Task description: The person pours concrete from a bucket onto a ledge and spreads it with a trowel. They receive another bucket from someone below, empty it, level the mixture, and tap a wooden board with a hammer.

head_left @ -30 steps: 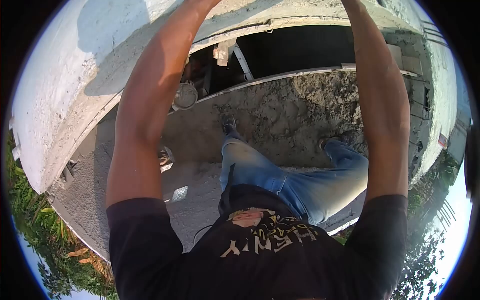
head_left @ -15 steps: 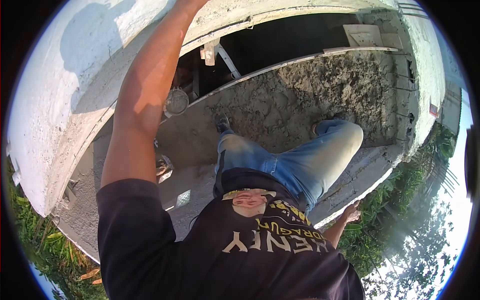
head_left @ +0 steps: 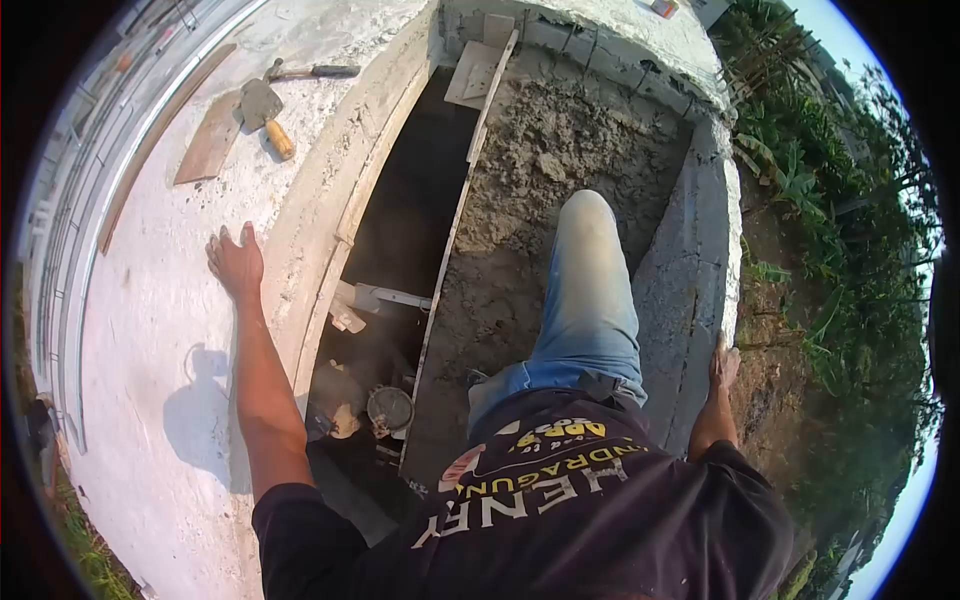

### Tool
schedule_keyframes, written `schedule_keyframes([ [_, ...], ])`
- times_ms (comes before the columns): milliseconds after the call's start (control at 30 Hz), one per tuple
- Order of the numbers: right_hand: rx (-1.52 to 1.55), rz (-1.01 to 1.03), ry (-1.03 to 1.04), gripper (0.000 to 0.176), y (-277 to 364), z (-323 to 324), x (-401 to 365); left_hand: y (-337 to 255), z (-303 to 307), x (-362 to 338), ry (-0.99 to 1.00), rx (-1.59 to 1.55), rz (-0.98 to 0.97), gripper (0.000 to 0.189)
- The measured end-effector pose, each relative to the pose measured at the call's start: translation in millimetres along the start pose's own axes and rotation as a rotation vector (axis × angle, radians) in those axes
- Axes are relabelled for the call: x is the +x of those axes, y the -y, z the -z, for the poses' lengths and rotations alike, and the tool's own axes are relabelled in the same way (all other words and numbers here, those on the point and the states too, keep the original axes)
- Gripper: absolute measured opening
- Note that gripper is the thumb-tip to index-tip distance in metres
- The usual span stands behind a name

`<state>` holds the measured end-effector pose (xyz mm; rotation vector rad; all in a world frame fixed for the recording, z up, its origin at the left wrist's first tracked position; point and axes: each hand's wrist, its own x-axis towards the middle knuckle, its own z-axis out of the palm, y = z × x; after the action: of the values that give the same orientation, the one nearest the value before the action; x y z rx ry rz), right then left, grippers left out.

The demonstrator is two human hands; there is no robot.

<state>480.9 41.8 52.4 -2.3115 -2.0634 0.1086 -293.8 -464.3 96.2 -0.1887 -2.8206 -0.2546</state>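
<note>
My left hand point(head_left: 236, 264) lies flat on the white concrete slab point(head_left: 140, 300), fingers spread and holding nothing. Farther along the slab from it are a trowel point(head_left: 261, 104) with a wooden handle, a hammer point(head_left: 318, 71) and a flat piece of board point(head_left: 208, 142). On the other side, my right hand point(head_left: 724, 364) grips the outer edge of the low concrete wall point(head_left: 683, 270), its fingers partly hidden. My bent knee point(head_left: 585, 225) is over the wet grey concrete point(head_left: 545, 150) between the two sides.
A dark opening point(head_left: 415, 190) runs beside the concrete, bordered by a thin board point(head_left: 452, 235). Down in it are a round bucket point(head_left: 390, 408) and pieces of timber point(head_left: 347, 308). Rebar lies beyond the slab at left. Beyond the right wall, the ground drops to plants point(head_left: 800, 180).
The view has turned and my body has risen. My left hand, formerly out of frame, now shows on the slab with the tools. My right hand is still at the wall's outer edge.
</note>
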Motion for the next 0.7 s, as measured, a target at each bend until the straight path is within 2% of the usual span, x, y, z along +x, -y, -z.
schedule_keyframes([
  [33,0.016,0.085,0.007,0.080,-1,-1,-5,-3,3,-2,0.006,-0.006,0.009,0.066],
  [100,0.038,0.062,-0.016,0.078,-5,-10,0,-3,4,-3,0.007,-0.017,0.021,0.065],
  [133,0.057,0.129,-0.063,0.081,-17,-23,9,-2,2,-4,0.005,-0.021,0.021,0.064],
  [167,0.086,-0.026,-0.014,0.084,14,9,-14,-2,3,-5,0.007,-0.032,0.025,0.064],
  [233,0.069,0.026,-0.078,0.085,2,-6,-7,-3,5,-8,0.009,-0.045,0.035,0.063],
  [367,0.142,-0.030,-0.058,0.087,15,0,-17,-8,11,-10,0.014,-0.064,0.050,0.062],
  [433,0.158,-0.009,-0.116,0.086,9,-4,-15,-6,7,-8,-0.002,-0.071,0.038,0.061],
  [500,0.171,-0.032,-0.044,0.085,14,4,-19,-2,4,-7,-0.013,-0.076,0.027,0.061],
  [700,0.176,-0.004,-0.110,0.074,17,6,-23,-3,6,-10,-0.031,-0.113,0.028,0.059],
])
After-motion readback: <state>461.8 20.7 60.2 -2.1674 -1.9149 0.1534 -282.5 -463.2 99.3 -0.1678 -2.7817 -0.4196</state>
